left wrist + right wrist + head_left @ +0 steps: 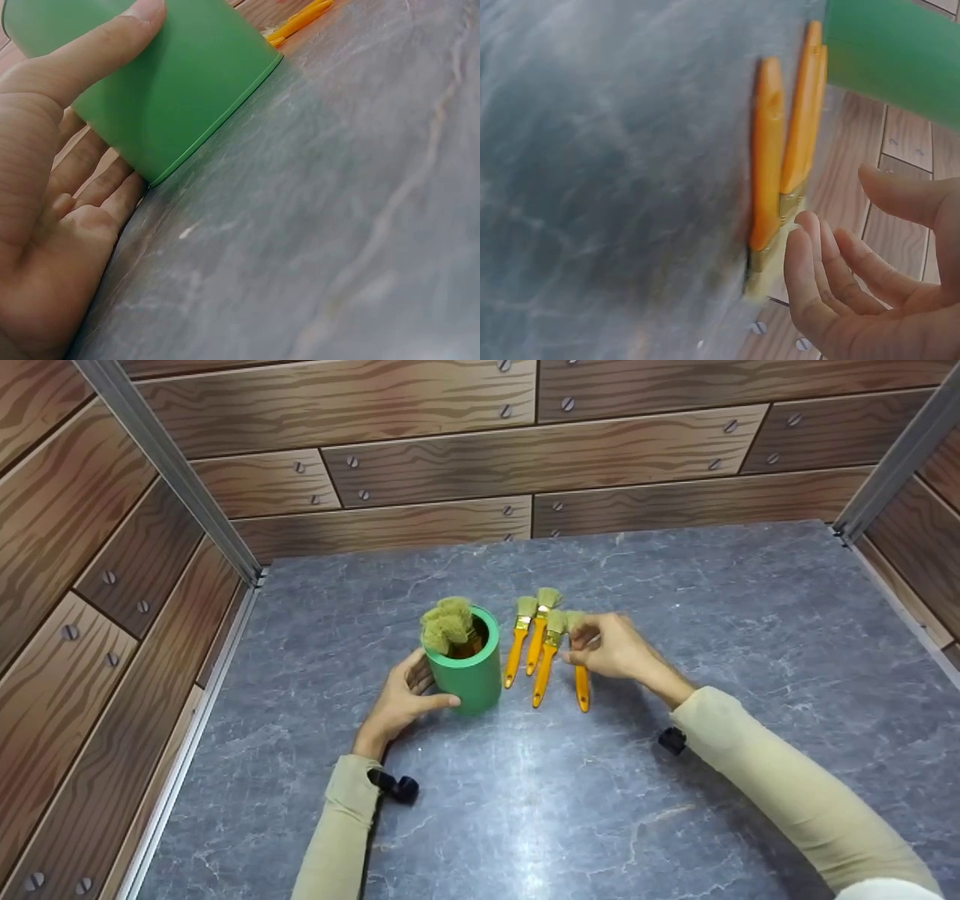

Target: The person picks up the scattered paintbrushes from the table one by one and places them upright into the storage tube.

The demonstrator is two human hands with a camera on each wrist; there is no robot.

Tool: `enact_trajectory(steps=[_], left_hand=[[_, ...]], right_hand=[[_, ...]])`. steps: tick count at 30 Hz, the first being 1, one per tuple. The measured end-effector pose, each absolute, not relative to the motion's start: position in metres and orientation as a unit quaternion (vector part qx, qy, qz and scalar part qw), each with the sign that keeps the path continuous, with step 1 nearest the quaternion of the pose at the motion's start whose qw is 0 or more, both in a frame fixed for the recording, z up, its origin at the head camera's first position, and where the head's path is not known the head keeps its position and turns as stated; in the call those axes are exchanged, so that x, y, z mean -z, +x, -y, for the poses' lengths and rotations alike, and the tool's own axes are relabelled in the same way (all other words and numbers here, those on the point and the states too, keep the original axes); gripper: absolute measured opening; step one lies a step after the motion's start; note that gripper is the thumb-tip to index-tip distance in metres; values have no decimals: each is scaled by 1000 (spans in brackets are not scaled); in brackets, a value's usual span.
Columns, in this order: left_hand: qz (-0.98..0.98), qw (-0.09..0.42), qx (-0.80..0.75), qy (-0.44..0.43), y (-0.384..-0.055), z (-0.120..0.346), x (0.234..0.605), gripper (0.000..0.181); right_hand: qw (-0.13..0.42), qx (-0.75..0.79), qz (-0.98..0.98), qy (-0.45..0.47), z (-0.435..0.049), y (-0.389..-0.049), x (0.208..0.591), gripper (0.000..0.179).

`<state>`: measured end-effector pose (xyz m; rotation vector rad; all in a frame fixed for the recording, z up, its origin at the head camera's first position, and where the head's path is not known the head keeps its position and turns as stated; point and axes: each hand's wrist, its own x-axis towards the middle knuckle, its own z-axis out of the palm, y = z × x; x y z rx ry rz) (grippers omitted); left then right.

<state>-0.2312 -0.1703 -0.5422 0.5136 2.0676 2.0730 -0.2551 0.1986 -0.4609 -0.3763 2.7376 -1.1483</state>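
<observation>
In the head view I have the left hand at the eight o'clock side of the green cylindrical cup, thumb and fingers curled partway round its wall; I'd want that hold firm but light, so the cup stays upright. Leaning paintbrushes sit in it bristles up, tilted toward ten o'clock, so the freer part of the mouth seems nearer two. At the cup's three o'clock, loose paintbrushes lie on the marbled surface, bristles toward twelve. The right hand partly covers the rightmost paintbrush; I'd lift that one without nudging its neighbours. The left wrist view shows me the thumb along the cup's wall and the base edge against the surface, which I judge steady enough. In the right wrist view the handles point toward twelve, and the right fingers are loosely bent, thumb spread well apart, grasping nothing, just beside the bristle ends; I'd pinch at the ferrule or handle, sparing the bristles.
</observation>
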Motion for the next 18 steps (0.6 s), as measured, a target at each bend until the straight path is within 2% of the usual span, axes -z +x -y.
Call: enact_trajectory(steps=[9, 18], left_hand=[[-693, 83, -696, 169, -231, 171, 543, 98], [-695, 84, -693, 171, -231, 170, 542, 100]], right_hand=[[68, 326, -937, -108, -204, -256, 473, 26], [92, 330, -935, -86, -207, -259, 476, 33]])
